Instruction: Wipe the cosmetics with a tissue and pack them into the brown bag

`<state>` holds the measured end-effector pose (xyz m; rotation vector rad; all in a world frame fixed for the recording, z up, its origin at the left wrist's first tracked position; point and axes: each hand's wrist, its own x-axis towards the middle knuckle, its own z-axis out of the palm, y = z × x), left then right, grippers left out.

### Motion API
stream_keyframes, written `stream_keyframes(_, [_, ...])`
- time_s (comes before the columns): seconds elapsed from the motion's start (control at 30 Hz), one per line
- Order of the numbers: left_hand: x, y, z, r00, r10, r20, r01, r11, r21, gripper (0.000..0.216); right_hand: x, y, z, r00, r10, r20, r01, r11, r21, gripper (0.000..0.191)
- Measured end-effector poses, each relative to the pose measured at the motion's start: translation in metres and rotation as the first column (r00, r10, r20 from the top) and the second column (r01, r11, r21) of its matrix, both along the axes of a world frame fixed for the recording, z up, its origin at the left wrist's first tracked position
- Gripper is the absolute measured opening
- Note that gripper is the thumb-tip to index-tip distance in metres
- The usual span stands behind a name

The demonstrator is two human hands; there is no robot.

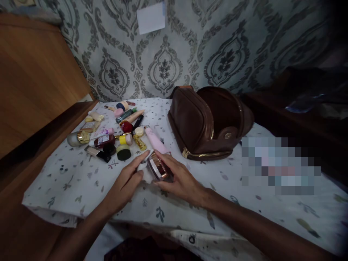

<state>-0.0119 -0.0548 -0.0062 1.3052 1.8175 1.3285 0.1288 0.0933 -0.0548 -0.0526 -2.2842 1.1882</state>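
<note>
Gripping a jar [158, 169], right hand [182, 177] is holding it just beside left hand [128, 178], which is pinching white cloth [142, 166]. Pink tube [155, 140] is lying just beyond both; brown bag [189, 116] is sitting open beyond right hand, dark red bottle [101, 141] lying beyond left.

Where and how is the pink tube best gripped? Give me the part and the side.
Probably best: pinch the pink tube across its mid-body, coming from above and the right. It lies lengthwise, long and narrow, with bare tablecloth between it and the brown bag. On its left sit a gold tube and a cream-topped jar; the right hand is at its near end.
</note>
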Motion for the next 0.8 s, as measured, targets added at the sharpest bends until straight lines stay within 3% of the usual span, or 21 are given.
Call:
stream_keyframes(0.27, [-0.002, -0.006, 0.003, 0.924, -0.022, -0.382, 0.052, 0.996, 0.069, 0.04, -0.002, -0.001, 0.001, 0.997, -0.071, 0.03, 0.072, 0.996, -0.043, 0.08])
stream_keyframes(0.37, [0.006, -0.008, 0.0, 0.848, 0.002, -0.53, 0.1, 0.981, 0.164, 0.037, -0.002, -0.001, 0.002, 0.993, -0.097, 0.068, 0.103, 0.991, -0.084, 0.079])
stream_keyframes(0.5, [0.019, -0.008, -0.004, 0.705, -0.03, -0.708, 0.272, 0.934, 0.231, 0.047, -0.004, -0.002, 0.004, 0.991, -0.103, 0.088, 0.121, 0.967, -0.223, 0.077])
stream_keyframes(0.63, [0.024, -0.007, -0.003, 0.633, -0.051, -0.772, 0.327, 0.922, 0.207, 0.052, -0.004, -0.001, 0.002, 0.996, -0.038, 0.081, 0.065, 0.929, -0.363, 0.082])
stream_keyframes(0.8, [0.019, -0.001, 0.005, 0.656, -0.013, -0.754, 0.298, 0.923, 0.243, 0.049, -0.005, -0.001, -0.003, 0.994, 0.079, 0.078, -0.031, 0.874, -0.485, 0.094])
